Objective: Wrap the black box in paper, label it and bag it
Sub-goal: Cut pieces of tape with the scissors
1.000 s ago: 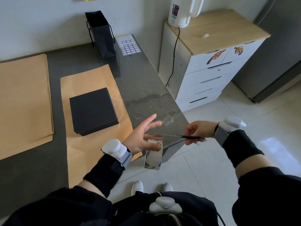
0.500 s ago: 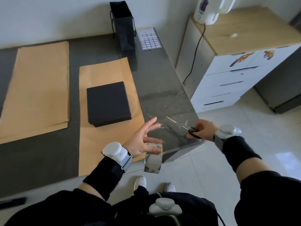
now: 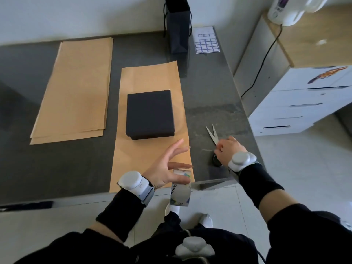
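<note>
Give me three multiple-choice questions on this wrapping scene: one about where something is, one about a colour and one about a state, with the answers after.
1. Where does the black box sit?
A. on the floor
B. on the single brown sheet
C. inside a drawer

2. What colour is the bag standing behind it?
A. white
B. black
C. red

3. How do the blades of the scissors lie?
A. spread apart
B. closed together
C. wrapped in paper

Answers:
1 B: brown paper shows on every side of the box.
2 B: it is as dark as the box.
3 A: the blades form a V beyond the right hand.
</note>
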{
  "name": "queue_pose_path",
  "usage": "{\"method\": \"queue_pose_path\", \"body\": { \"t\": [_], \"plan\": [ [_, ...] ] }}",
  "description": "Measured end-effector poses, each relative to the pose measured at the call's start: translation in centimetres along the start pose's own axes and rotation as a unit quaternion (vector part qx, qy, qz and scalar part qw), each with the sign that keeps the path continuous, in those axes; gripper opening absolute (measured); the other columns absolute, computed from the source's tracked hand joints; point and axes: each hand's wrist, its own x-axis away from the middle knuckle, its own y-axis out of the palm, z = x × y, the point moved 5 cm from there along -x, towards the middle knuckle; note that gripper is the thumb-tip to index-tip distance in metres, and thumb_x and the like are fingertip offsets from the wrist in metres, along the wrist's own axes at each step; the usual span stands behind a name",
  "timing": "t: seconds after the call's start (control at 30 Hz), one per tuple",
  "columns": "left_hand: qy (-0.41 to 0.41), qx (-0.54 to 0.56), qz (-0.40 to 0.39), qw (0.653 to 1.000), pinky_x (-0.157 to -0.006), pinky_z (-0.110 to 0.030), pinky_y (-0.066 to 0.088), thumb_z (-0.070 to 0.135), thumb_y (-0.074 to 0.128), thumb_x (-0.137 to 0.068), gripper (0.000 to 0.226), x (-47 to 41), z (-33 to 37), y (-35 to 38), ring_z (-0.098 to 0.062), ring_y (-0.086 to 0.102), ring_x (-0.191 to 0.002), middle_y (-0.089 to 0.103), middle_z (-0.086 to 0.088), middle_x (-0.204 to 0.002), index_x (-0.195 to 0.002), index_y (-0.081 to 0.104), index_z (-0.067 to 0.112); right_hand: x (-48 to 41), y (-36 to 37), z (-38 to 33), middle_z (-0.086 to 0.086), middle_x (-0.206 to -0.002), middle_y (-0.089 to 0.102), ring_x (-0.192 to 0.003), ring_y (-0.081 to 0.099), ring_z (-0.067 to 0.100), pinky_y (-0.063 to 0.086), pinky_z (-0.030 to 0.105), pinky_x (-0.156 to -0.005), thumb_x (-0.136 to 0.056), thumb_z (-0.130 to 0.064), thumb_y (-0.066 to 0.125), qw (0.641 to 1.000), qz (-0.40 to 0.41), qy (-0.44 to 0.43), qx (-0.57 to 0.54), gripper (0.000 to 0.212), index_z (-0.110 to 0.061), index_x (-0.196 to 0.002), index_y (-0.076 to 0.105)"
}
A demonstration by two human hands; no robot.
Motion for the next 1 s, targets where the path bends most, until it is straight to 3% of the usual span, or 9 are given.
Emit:
{"method": "queue_pose_path", "body": {
  "t": [0.13, 0.27, 0.47, 0.6, 0.73, 0.87, 1.0],
  "plan": [
    [0.002, -0.017, -0.018, 1.000, -0.077, -0.025, 0.053, -0.012, 0.077, -0.065, 0.102, -0.7, 0.4, 0.9, -0.018, 0.067, -0.099, 0.043, 0.011, -0.140, -0.134, 0.026, 0.044, 1.3, -1.7, -3.4, -0.009, -0.095, 0.061, -0.089, 0.054, 0.010, 0.037, 0.020, -0.079, -0.088, -0.030, 0.059, 0.979, 0.006, -0.101, -0.179, 0.014, -0.025, -0.097, 0.069],
    [0.004, -0.044, -0.072, 0.996, -0.073, -0.021, 0.052, -0.011, 0.078, -0.065, 0.103, -1.7, 1.0, 2.8, -0.013, 0.067, -0.098, 0.043, 0.023, -0.133, -0.131, 0.027, 0.049, 2.8, -2.4, -3.5, -0.017, -0.088, 0.053, -0.090, 0.050, 0.006, 0.036, 0.019, -0.079, -0.087, -0.035, 0.062, 0.976, -0.026, -0.127, -0.176, 0.018, -0.024, -0.099, 0.069],
    [-0.007, -0.075, -0.143, 0.987, -0.069, -0.021, 0.051, -0.013, 0.077, -0.065, 0.104, -3.3, 1.4, 5.8, -0.013, 0.067, -0.096, 0.043, 0.023, -0.131, -0.134, 0.023, 0.044, 4.6, -2.9, 0.3, -0.007, -0.082, 0.054, -0.077, 0.050, 0.008, 0.035, 0.011, -0.063, -0.076, -0.025, 0.074, 0.971, 0.061, -0.091, -0.213, 0.011, -0.018, -0.083, 0.071],
    [-0.022, -0.090, -0.185, 0.978, -0.073, -0.029, 0.053, -0.012, 0.078, -0.065, 0.102, -4.3, 1.0, 7.8, -0.016, 0.067, -0.097, 0.043, 0.025, -0.130, -0.129, 0.026, 0.049, 6.2, -2.7, 2.4, -0.008, -0.081, 0.050, -0.075, 0.048, 0.009, 0.034, 0.011, -0.064, -0.076, -0.018, 0.075, 0.963, 0.135, -0.082, -0.217, 0.009, -0.011, -0.079, 0.070],
    [-0.049, -0.111, -0.230, 0.966, -0.076, -0.032, 0.054, -0.006, 0.080, -0.063, 0.107, -5.4, 0.2, 10.4, -0.012, 0.067, -0.091, 0.044, 0.026, -0.128, -0.133, 0.020, 0.047, 8.3, -1.1, 5.7, -0.009, -0.083, 0.046, -0.075, 0.048, 0.011, 0.039, 0.018, -0.068, -0.078, -0.016, 0.072, 0.943, 0.222, -0.022, -0.247, 0.007, -0.011, -0.076, 0.067],
    [-0.064, -0.121, -0.263, 0.955, -0.070, -0.027, 0.054, -0.016, 0.072, -0.070, 0.108, -5.9, -0.8, 12.7, -0.011, 0.066, -0.087, 0.044, 0.019, -0.133, -0.141, 0.012, 0.041, 10.2, 0.4, 8.3, -0.009, -0.081, 0.046, -0.070, 0.046, 0.008, 0.035, 0.010, -0.063, -0.078, -0.015, 0.072, 0.911, 0.282, 0.044, -0.298, 0.009, -0.013, -0.073, 0.065],
    [-0.089, -0.133, -0.278, 0.947, -0.067, -0.020, 0.052, -0.014, 0.072, -0.071, 0.112, -6.1, -1.9, 14.7, -0.007, 0.066, -0.085, 0.037, 0.013, -0.141, -0.146, 0.008, 0.038, 11.9, 2.4, 10.7, -0.006, -0.084, 0.048, -0.069, 0.048, 0.000, 0.036, 0.006, -0.062, -0.081, -0.012, 0.068, 0.879, 0.291, 0.132, -0.354, 0.011, -0.014, -0.072, 0.062]
  ]
}}
